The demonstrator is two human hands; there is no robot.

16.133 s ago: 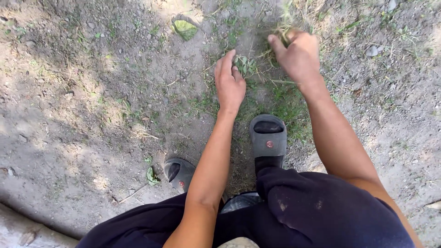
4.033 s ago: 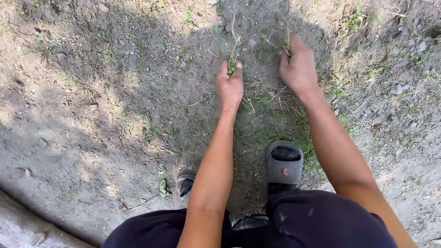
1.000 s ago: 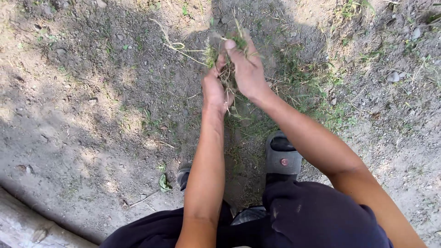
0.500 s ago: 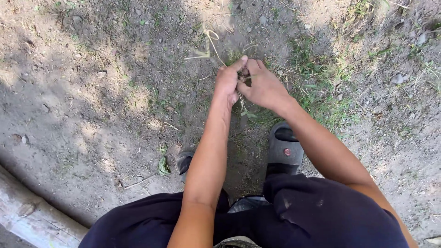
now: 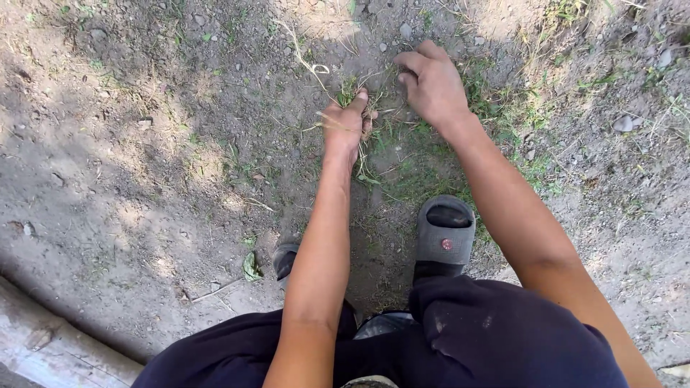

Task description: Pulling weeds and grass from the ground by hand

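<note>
Dirt ground (image 5: 129,144) is taking up most of the view, mostly bare and grey-brown with dappled shade, and it is looking largely free of growth on the left side. A patch of short green grass (image 5: 424,165) is still standing in the middle, running up toward the right edge, so by my read a fair share of the weeding is left there. Person is squatting, dark trousers (image 5: 489,338) filling the bottom, and a grey slide sandal (image 5: 445,233) is sitting just behind the grass patch; the other sandal (image 5: 285,259) is mostly hidden behind the left forearm. A pale concrete edge (image 5: 50,345) is cutting the lower left corner. Left hand (image 5: 346,126) is clenching around a tuft of pulled weeds (image 5: 352,93), thin stems and roots sticking out above and below the fist, held low over the ground. Right hand (image 5: 433,82) is reaching down just beside it, fingers curled into the soil at the grass edge; cannot tell whether it is gripping any stem. A small green leaf (image 5: 251,267) is lying near the left foot.
</note>
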